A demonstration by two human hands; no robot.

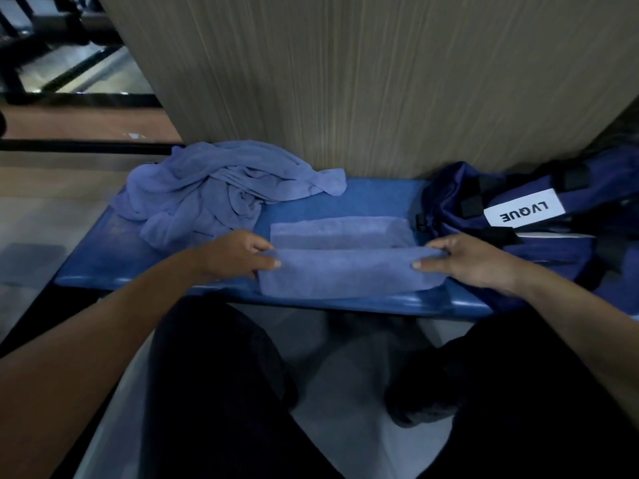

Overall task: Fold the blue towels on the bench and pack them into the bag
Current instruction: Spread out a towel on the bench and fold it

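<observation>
On bench (363, 198) — half-folded blue towel (345, 274)

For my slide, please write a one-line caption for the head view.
Both hands, left hand and right hand, fold a towel on the bench, between a crumpled towel and the bag.

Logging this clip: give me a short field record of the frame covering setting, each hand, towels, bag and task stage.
setting: blue bench against a wood-grain panel
left hand: pinches the left end of the partly folded blue towel
right hand: pinches the right end of the same towel
other towels: crumpled blue towel pile at the bench's left end, unfolded
bag: navy fabric bag with a white label, on the right
stage: folding under way; whether any towel is packed cannot be seen
</observation>
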